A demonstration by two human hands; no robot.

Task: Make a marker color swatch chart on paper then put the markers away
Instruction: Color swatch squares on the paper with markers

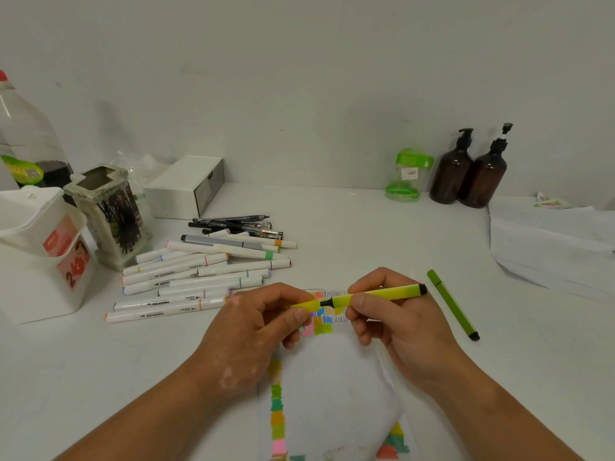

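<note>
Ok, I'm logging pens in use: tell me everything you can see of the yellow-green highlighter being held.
The yellow-green highlighter is a plastic barrel with a black end plug and black tip collar. It lies nearly level above the swatch paper. The right hand pinches the barrel; the left hand pinches its cap at the tip.

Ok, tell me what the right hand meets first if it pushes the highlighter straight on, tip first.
The cap pinched in the left hand: the right hand aims the highlighter tip at it, seemingly in line, though depth is unclear.
</note>
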